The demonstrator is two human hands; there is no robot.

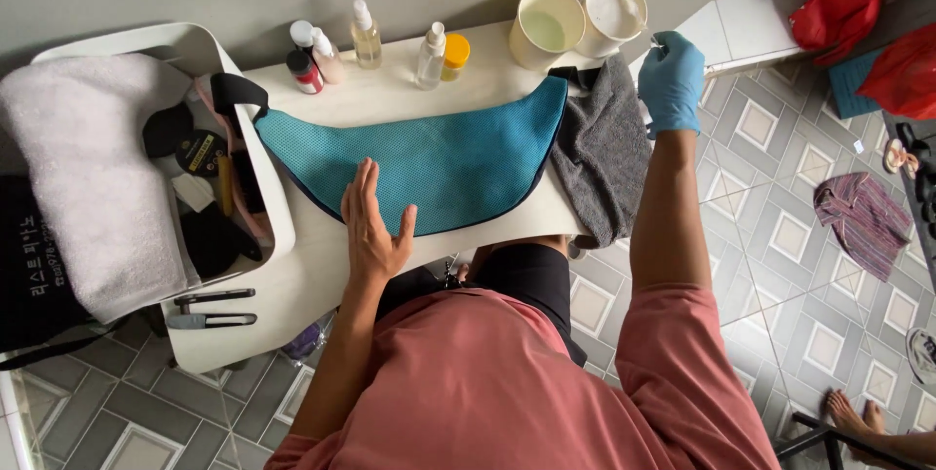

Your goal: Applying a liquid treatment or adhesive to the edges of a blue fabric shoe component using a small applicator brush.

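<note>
Left grip (372, 226) flat, released on teal cushion (439, 163) | gloved right grip (671, 78) pinching stick (639, 19) | bottles (369, 36) behind

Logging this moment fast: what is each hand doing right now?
Left hand: open, flat on the teal mesh cushion.
Right hand, blue-gloved: closed on a thin stick reaching into the white cup.

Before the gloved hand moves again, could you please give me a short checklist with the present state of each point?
1. Left hand lies flat on the teal cushion: ok.
2. Right hand wears a blue glove: ok.
3. Right hand holds a thin stick at the white cup: ok; what is on its tip, cannot tell.
4. Grey towel lies flat: not ok, it hangs over the table edge.
5. Bottles upright at the back: ok.
</note>
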